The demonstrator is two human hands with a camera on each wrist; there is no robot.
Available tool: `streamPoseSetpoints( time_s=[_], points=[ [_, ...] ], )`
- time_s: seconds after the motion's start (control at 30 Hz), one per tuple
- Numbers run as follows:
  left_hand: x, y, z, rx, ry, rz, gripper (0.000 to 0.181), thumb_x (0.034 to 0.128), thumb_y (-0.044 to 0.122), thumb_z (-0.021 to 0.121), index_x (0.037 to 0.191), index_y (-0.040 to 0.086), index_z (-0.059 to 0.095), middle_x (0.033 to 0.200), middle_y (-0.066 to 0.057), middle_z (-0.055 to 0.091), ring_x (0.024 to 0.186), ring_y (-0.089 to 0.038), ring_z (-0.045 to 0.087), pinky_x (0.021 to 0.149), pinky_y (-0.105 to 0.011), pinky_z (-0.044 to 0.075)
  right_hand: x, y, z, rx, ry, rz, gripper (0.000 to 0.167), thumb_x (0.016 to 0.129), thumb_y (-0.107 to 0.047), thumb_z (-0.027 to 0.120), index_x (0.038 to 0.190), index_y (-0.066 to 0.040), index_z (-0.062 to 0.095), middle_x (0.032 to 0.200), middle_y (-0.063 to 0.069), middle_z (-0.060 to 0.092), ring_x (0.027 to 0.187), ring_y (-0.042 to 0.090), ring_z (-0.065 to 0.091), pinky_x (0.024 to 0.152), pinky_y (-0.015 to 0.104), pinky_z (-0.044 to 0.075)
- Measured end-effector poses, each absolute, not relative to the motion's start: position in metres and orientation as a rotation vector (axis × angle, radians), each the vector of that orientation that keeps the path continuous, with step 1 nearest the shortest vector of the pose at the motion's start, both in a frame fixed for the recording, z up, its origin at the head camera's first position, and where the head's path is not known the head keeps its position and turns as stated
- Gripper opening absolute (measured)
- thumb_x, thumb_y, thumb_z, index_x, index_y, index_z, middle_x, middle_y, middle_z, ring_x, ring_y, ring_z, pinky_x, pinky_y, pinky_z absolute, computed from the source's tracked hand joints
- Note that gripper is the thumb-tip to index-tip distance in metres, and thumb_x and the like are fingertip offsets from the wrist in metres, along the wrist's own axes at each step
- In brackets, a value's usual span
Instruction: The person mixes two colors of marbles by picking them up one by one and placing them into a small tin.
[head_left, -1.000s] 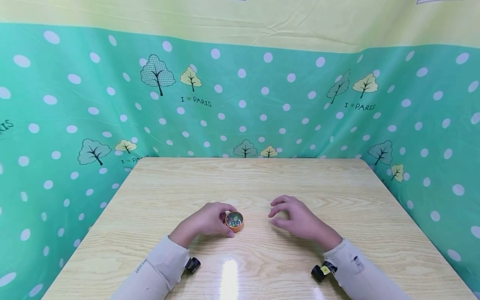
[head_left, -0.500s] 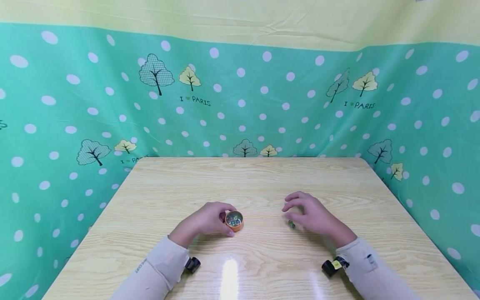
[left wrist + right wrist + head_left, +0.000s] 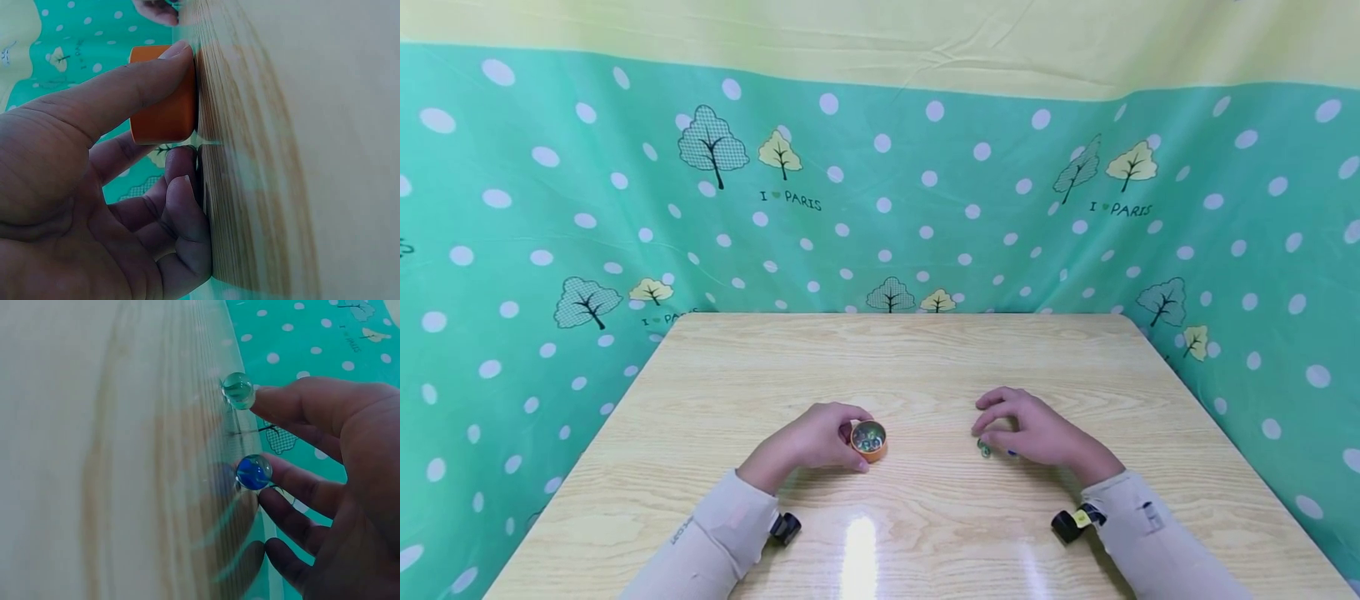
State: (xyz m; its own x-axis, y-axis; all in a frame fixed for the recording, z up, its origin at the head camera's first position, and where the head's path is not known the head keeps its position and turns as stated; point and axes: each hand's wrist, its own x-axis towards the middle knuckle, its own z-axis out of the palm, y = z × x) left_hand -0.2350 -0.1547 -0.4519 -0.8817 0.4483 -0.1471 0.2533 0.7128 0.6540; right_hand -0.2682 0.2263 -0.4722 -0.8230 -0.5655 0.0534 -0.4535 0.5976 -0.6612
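Observation:
In the head view my left hand [image 3: 823, 437] holds a small round orange cup [image 3: 876, 457] on the table, gripping its side. Several glassy marbles lie inside it. The left wrist view shows the thumb along the wall of the orange cup [image 3: 164, 122]. Over on the right, my right hand [image 3: 1026, 427] hovers low with loosely bent fingers. A green marble [image 3: 984, 448] and a blue marble [image 3: 1012, 453] rest on the table beneath it. Seen from the right wrist, the green marble [image 3: 238, 390] sits at a digit's tip, and the blue marble [image 3: 254, 472] lies close to other fingers; contact is unclear.
Both hands work over a pale wood-grain table [image 3: 895, 358]. A green dotted curtain [image 3: 880, 208] with printed trees hangs behind and along both sides. Small black cameras are strapped at the left wrist [image 3: 786, 529] and right wrist [image 3: 1066, 527].
My right hand has moved right, away from the cup. A green marble, then a blue one, have come into sight on the table beneath it. The left hand and cup have stayed put.

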Motion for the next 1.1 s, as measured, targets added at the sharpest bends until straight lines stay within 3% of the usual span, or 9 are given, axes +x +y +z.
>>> streamPoseSetpoints(
  time_s=[0.33, 1.1],
  points=[
    [-0.2360, -0.1549, -0.4516, 0.555, 2.633, 0.926, 0.063, 0.0718, 0.027, 0.097, 0.128, 0.018, 0.069, 0.088, 0.000, 0.064, 0.078, -0.017, 0.056, 0.069, -0.033, 0.047, -0.2680, 0.2272, -0.4710, -0.890, 2.640, -0.987, 0.020, 0.094, -0.020, 0.078, 0.101, -0.039, 0.080, 0.145, 0.007, 0.055, 0.140, 0.038, 0.043, 0.111, 0.068, 0.032],
    [-0.2344, -0.1556, -0.4507, 0.531, 2.616, 0.939, 0.065, 0.0720, 0.028, 0.097, 0.130, 0.019, 0.068, 0.092, 0.000, 0.064, 0.082, -0.017, 0.057, 0.072, -0.033, 0.049, -0.2688, 0.2261, -0.4714, -0.857, 2.670, -0.988, 0.009, 0.095, -0.029, 0.076, 0.098, -0.038, 0.079, 0.144, 0.004, 0.057, 0.139, 0.037, 0.045, 0.111, 0.067, 0.033]
  ],
)
